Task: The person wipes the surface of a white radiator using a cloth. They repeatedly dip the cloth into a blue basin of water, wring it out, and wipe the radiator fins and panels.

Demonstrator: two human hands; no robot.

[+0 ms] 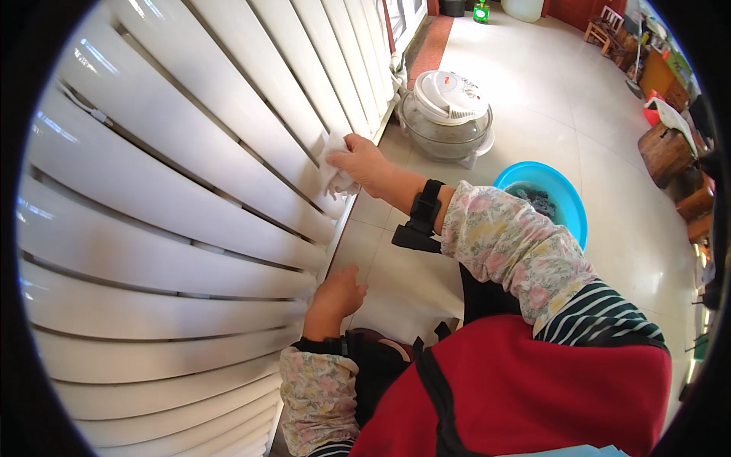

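Observation:
A white column radiator (188,154) fills the left side of the view. My right hand (368,165) grips a crumpled white cloth (337,165) and presses it against the lower end of one radiator column. Below it, near the radiator's bottom edge, my left hand (340,294) holds nothing that I can see; its fingers are loosely curled. Behind my right forearm stands a blue plastic basin (577,200) with water and a dark wet cloth (537,200) in it, partly hidden by my floral sleeve.
A white-lidded glass countertop oven (445,125) stands on the tiled floor beside the radiator. Further off are a green bottle (481,11) and a small wooden chair (605,28). A wooden stump (665,151) and other household items line the right side.

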